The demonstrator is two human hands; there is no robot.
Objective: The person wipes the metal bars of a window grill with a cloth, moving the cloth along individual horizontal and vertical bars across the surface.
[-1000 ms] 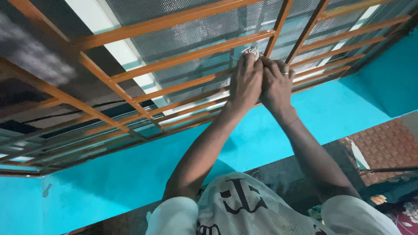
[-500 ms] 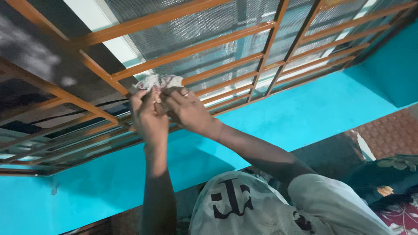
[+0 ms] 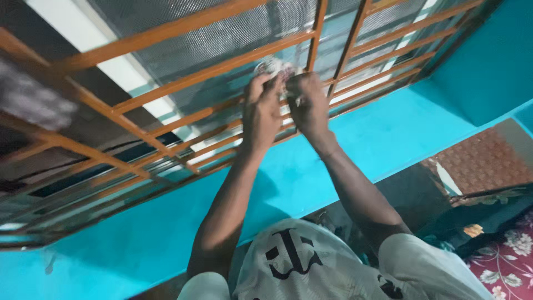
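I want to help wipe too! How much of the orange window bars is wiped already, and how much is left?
Hard to say what is finished: no bar looks plainly cleaner than the rest. Right now the left hand and right hand press a crumpled cloth onto one bar of the orange grille. Many bars stretch to both sides, so plenty may remain.

I'm looking at a room in a home: a window with wire mesh behind an orange metal grille, bright turquoise painted walls, a patterned reddish floor, and a flowered red cloth at one corner.
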